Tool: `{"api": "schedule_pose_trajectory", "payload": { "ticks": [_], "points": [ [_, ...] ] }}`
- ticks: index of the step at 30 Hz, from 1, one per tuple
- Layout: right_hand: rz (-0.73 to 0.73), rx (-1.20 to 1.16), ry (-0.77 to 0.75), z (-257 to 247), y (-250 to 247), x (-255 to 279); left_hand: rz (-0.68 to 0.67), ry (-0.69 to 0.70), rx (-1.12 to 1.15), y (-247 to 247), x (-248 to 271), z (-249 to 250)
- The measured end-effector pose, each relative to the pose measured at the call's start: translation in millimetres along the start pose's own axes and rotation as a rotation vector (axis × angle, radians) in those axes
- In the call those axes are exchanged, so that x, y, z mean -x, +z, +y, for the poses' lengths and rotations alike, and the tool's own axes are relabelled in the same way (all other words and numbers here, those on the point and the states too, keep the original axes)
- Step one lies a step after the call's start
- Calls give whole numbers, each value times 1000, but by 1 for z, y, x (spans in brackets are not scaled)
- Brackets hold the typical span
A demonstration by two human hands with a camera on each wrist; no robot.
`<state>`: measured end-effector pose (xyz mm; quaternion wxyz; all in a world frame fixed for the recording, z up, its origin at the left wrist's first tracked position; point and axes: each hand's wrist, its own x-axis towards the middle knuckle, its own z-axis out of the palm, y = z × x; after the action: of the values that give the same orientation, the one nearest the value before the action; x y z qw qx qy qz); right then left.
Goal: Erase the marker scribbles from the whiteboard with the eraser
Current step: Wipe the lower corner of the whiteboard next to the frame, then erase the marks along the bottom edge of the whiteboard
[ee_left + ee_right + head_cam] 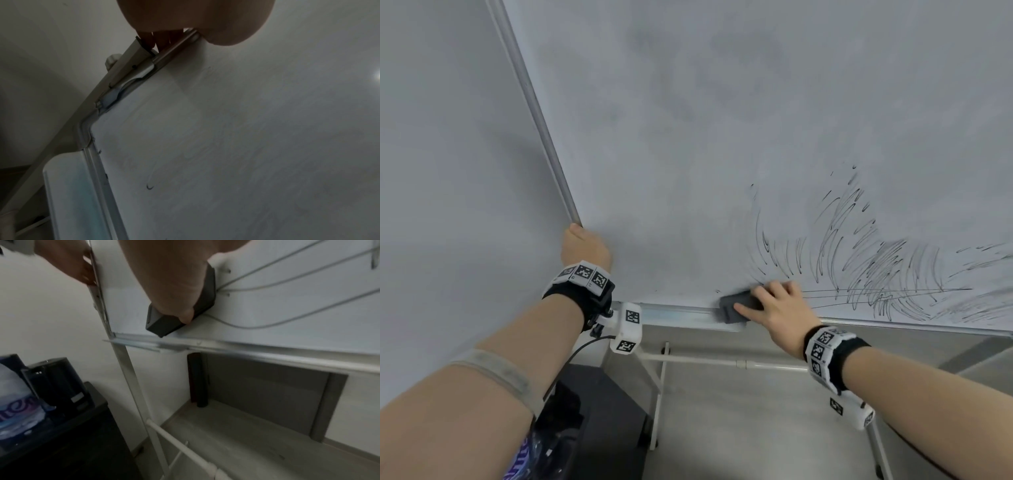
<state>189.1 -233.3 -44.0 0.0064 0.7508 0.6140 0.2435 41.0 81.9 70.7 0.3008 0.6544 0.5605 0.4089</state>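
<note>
My right hand (777, 310) holds the dark eraser (738, 306) flat against the whiteboard (688, 137), fingers spread over its back, thumb on the lower edge, just above the marker tray (681, 317). My left hand (585, 248) grips the board's left frame edge (541, 113), fingers curled behind it.

Black scribbles (876, 267) all sit to the right of the eraser; the area above and between my hands is smeared grey but wiped.

Risks as I see them:
- Eraser clips the tray on a low pass and slips from my grip.
- Light stand shifts if my left hand lets go.
- Loaded felt probably smears ink rather than lifting it.
</note>
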Motion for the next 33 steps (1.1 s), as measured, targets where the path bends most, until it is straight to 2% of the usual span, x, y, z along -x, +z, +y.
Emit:
{"api": "schedule_pose_trajectory", "payload": {
  "ticks": [3, 7, 9, 11, 13, 16, 18, 20, 22, 26, 28, 30, 33],
  "points": [
    [192, -49, 61, 30, -35, -27, -3, 12, -3, 0, 1, 2],
    [536, -51, 291, 79, -113, -78, -17, 21, 10, 0, 2, 2],
    [639, -53, 370, 94, -140, -89, -10, 19, 10, -1, 5, -1],
    [685, -54, 381, 95, -144, -91, 0, 14, 7, -2, 6, 0],
    [608, -65, 286, 79, -120, -80, 4, 11, -1, -3, 7, 1],
    [235, -41, 81, 37, -47, -36, -16, 12, -25, -3, 6, 5],
    [-6, -24, 55, 11, -2, 1, -44, 26, -47, -3, 4, 5],
    [-124, -29, 92, -6, 15, 19, -54, 38, -55, -4, 2, 2],
    [-71, -43, 84, -8, 9, 12, -43, 37, -59, -6, 0, 0],
    [236, -104, 128, 5, -37, -48, -40, 27, -57, -6, 3, 3],
    [319, -111, 138, 9, -49, -72, -39, 20, -48, -6, 4, 5],
    [267, -49, 16, 4, -41, -71, -44, 23, -42, -6, 5, 5],
    [6, 65, -233, -11, -9, -40, -51, 43, -39, -7, 3, 4]
  ]
}}
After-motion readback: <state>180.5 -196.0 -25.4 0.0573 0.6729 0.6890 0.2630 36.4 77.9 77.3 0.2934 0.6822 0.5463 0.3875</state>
